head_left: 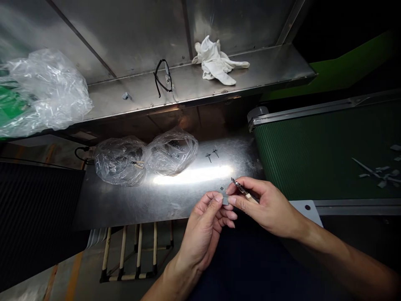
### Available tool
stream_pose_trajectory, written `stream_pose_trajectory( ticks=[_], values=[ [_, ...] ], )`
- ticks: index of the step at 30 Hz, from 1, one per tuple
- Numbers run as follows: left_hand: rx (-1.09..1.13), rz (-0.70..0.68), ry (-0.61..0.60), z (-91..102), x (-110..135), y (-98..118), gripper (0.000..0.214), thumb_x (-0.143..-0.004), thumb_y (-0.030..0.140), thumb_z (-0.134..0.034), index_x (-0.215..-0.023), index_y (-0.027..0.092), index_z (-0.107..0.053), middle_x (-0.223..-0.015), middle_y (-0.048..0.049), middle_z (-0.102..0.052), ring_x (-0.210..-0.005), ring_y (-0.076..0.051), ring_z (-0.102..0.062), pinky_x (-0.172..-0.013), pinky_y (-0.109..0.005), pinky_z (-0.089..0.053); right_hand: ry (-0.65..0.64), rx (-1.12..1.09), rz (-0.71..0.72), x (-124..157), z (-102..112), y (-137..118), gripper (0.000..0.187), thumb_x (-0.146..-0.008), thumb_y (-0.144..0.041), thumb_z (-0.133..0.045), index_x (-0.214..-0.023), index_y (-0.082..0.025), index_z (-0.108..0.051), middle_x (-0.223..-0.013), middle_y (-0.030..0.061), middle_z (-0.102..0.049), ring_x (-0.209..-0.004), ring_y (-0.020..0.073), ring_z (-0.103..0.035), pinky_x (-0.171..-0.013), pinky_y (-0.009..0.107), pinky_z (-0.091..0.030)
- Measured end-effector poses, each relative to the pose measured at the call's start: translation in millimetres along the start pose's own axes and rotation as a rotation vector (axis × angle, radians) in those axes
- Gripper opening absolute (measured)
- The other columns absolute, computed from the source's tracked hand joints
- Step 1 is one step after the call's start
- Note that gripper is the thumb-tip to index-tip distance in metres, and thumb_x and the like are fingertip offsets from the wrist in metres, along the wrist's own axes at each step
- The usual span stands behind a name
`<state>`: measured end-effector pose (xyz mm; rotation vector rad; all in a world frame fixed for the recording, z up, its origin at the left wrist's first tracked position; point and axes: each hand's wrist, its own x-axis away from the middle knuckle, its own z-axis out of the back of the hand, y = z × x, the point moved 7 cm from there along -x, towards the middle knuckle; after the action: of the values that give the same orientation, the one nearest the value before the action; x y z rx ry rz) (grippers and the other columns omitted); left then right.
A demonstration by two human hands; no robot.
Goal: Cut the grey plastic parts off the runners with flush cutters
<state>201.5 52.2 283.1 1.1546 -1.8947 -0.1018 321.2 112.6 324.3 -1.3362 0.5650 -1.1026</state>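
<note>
Between the thumb and fingertips of my left hand [208, 225] is a small grey plastic piece [225, 201]. My right hand [266, 205] is closed around a pair of cutting pliers [240, 187], whose jaws point up and to the left. The tips of my right thumb and forefinger also reach the grey piece's right side. Just beyond my fingers, a tiny dark square piece [222, 188] lies on the metal table [184, 200]. Farther back on the table are two small dark branched pieces [212, 154].
Two clear plastic bags [172, 152] with small parts stand on the table. On the shelf [140, 90] above lie white gloves [216, 60], glasses [163, 78] and a small grey part [126, 96]. A green conveyor belt [313, 146] carrying grey pieces [380, 172] is at right. A large plastic bag [53, 92] sits upper left.
</note>
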Motion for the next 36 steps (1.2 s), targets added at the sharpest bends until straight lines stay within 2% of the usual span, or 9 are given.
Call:
stream_pose_trajectory(
  ticks=[6, 10, 16, 20, 25, 28, 32, 34, 36],
  values=[
    [-0.050, -0.066, -0.028, -1.3, -0.2, 1.2, 0.022, -0.093, 0.027, -0.066, -0.109, 0.011, -0.067, -0.075, -0.0035, -0.069, -0.066, -0.010, -0.065, -0.062, -0.021, -0.055, -0.025, -0.027, 0.015, 0.0, -3.5, -0.2, 0.010, -0.092, -0.028, -0.061, -0.097, -0.022, -0.067, -0.084, -0.0035, -0.068, -0.078, 0.0112, -0.061, -0.073, 0.021, -0.048],
    [0.009, -0.024, -0.013, -1.7, -1.5, -0.4, 0.022, -0.090, 0.023, -0.069, -0.107, 0.009, -0.069, -0.076, -0.0031, -0.069, -0.064, -0.009, -0.065, -0.059, -0.019, -0.054, -0.014, -0.042, 0.038, 0.4, -1.7, 2.0, 0.010, -0.093, -0.027, -0.059, -0.098, -0.023, -0.067, -0.085, -0.0036, -0.067, -0.078, 0.0110, -0.060, -0.073, 0.022, -0.047],
    [0.112, 0.064, 0.078, 3.9, -2.4, -1.1, 0.015, -0.088, 0.013, -0.068, -0.103, 0.009, -0.069, -0.075, -0.0037, -0.069, -0.063, -0.010, -0.067, -0.055, -0.018, -0.054, 0.154, -0.042, 0.035, 2.3, 11.8, 11.5, 0.009, -0.093, -0.029, -0.059, -0.093, -0.022, -0.064, -0.084, -0.0033, -0.062, -0.075, 0.0111, -0.057, -0.071, 0.023, -0.046],
    [0.152, 0.105, 0.095, 6.2, -2.7, -4.7, 0.016, -0.088, 0.011, -0.067, -0.104, 0.010, -0.069, -0.075, -0.0037, -0.069, -0.063, -0.011, -0.067, -0.054, -0.018, -0.054, 0.175, -0.015, 0.018, 4.9, 12.1, 18.0, 0.014, -0.095, -0.032, -0.055, -0.096, -0.021, -0.063, -0.078, -0.0022, -0.061, -0.069, 0.0120, -0.055, -0.065, 0.025, -0.045],
    [0.150, 0.083, 0.101, 13.9, -6.1, -4.8, 0.019, -0.088, 0.010, -0.066, -0.107, 0.011, -0.068, -0.077, -0.0046, -0.070, -0.064, -0.012, -0.067, -0.055, -0.019, -0.054, 0.246, 0.046, 0.008, 9.9, 18.5, 27.9, 0.023, -0.095, -0.041, -0.056, -0.098, -0.021, -0.067, -0.086, 0.0014, -0.065, -0.075, 0.0151, -0.059, -0.071, 0.027, -0.048],
    [0.135, 0.043, 0.223, 39.7, -17.1, -10.2, 0.019, -0.087, 0.012, -0.068, -0.106, 0.010, -0.068, -0.080, -0.0055, -0.069, -0.065, -0.013, -0.067, -0.055, -0.021, -0.053, 0.273, 0.078, -0.064, 16.1, 17.8, 44.8, 0.028, -0.093, -0.048, -0.058, -0.098, -0.022, -0.068, -0.092, 0.0023, -0.068, -0.082, 0.0171, -0.063, -0.074, 0.026, -0.050],
    [0.072, 0.044, 0.441, 103.2, -49.1, -24.9, 0.009, -0.094, 0.013, -0.058, -0.098, 0.010, -0.065, -0.080, -0.0037, -0.065, -0.066, -0.010, -0.065, -0.056, -0.018, -0.051, 0.243, 0.060, -0.152, 25.0, 0.0, 67.9, 0.035, -0.089, -0.056, -0.059, -0.097, -0.023, -0.068, -0.089, 0.0026, -0.072, -0.084, 0.0197, -0.068, -0.076, 0.025, -0.054],
    [0.020, 0.075, 0.535, 136.8, -68.5, -25.7, 0.015, -0.095, 0.024, -0.061, -0.104, 0.012, -0.064, -0.089, -0.0030, -0.066, -0.068, -0.011, -0.063, -0.058, -0.024, -0.054, 0.245, 0.035, -0.168, 29.9, -9.5, 74.0, 0.038, -0.087, -0.058, -0.059, -0.096, -0.023, -0.069, -0.086, 0.0028, -0.073, -0.079, 0.0202, -0.070, -0.074, 0.025, -0.056],
    [-0.033, 0.067, 0.591, 162.7, -87.8, -12.2, 0.026, -0.095, 0.032, -0.062, -0.114, 0.014, -0.062, -0.104, -0.0064, -0.067, -0.081, -0.016, -0.066, -0.068, -0.032, -0.058, 0.258, 0.013, -0.178, 35.4, -16.2, 77.3, 0.039, -0.086, -0.058, -0.060, -0.097, -0.023, -0.070, -0.085, 0.0029, -0.074, -0.077, 0.0205, -0.071, -0.071, 0.024, -0.057]
  ],
)
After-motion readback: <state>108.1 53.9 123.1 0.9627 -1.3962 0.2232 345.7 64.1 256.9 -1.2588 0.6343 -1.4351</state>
